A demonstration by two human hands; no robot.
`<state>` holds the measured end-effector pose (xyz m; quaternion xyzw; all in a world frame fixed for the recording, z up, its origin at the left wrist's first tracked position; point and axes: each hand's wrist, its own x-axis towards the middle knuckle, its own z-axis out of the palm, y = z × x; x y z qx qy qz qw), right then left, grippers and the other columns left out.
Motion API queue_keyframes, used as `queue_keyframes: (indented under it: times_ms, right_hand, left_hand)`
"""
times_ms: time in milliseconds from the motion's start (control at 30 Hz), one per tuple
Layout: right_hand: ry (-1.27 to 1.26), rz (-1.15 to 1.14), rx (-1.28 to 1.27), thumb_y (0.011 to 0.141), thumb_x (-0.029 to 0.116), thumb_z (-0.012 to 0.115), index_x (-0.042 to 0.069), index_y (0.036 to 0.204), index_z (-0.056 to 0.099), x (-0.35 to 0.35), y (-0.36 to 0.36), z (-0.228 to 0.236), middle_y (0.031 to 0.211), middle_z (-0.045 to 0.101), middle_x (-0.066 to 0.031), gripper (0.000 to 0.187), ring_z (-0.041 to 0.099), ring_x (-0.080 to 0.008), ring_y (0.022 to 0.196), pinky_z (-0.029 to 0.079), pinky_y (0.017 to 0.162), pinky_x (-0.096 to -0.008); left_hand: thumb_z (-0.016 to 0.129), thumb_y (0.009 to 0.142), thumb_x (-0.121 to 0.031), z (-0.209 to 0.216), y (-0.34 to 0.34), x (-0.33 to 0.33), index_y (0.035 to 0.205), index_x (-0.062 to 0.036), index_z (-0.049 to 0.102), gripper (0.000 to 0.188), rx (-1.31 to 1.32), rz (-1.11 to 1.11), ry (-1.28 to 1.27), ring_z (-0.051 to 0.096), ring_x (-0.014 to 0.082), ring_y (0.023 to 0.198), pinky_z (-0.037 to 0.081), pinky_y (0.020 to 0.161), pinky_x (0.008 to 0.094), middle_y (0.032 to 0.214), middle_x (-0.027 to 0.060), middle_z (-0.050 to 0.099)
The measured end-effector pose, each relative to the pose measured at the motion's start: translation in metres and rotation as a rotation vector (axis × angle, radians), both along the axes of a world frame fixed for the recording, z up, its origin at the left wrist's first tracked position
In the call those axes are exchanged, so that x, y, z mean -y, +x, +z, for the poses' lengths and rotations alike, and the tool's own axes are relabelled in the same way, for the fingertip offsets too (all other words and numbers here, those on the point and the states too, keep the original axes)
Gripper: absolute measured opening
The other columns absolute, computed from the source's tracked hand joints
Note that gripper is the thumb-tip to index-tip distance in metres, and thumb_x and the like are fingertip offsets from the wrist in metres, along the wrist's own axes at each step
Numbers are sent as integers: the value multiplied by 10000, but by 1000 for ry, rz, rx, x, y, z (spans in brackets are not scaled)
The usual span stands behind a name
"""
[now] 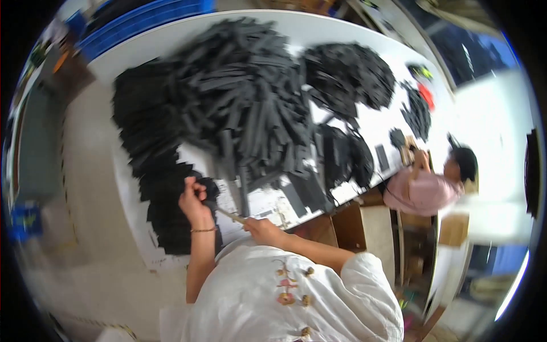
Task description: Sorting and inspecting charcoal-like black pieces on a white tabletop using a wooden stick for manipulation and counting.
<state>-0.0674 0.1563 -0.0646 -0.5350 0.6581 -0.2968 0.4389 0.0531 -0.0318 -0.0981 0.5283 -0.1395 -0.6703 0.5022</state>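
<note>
Your right hand (265,232) is closed round one end of a thin tan stick (231,216), held low over the bench (373,124). Your left hand (195,202) is half curled at the stacked black strips (165,214); cannot tell whether it grips any.

Bright indoor light. Wall (504,125) at right washes nearly white; bright strip (513,288) glares by lower right rim. Black pieces (168,219) at left lose detail. Overall softness, blur. Fisheye bows desk (370,124) edge; corners black.
</note>
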Motion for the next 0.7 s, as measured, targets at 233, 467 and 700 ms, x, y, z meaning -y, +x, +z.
queue_keyframes:
  times_ms: [233, 467, 700]
  right_hand:
    - [93, -71, 75, 907, 123, 500, 7, 925, 548, -18, -9, 36, 745, 607, -218, 127, 611, -393, 710, 470, 629, -442]
    - [19, -192, 103, 903, 166, 514, -2, 875, 527, -13, -22, 16, 712, 584, -248, 170, 588, -430, 689, 451, 604, -487]
    - [9, -139, 166, 864, 120, 528, -11, 832, 527, -14, -24, 7, 704, 582, -233, 135, 590, -415, 679, 453, 607, -474]
  left_hand:
    - [580, 926, -302, -17, 0, 20, 1112, -6, 577, 349, -153, -123, -33, 325, 57, 431, 232, 361, 199, 538, -43, 317]
    - [579, 879, -490, 45, -31, 9, 1138, -85, 515, 485, -153, -94, 114, 609, 214, 863, 498, 799, 285, 1011, 91, 579]
    - [576, 926, -331, -2, -22, 40, 979, -112, 563, 226, -227, -180, -21, 217, 30, 353, 196, 303, 199, 493, -75, 288]
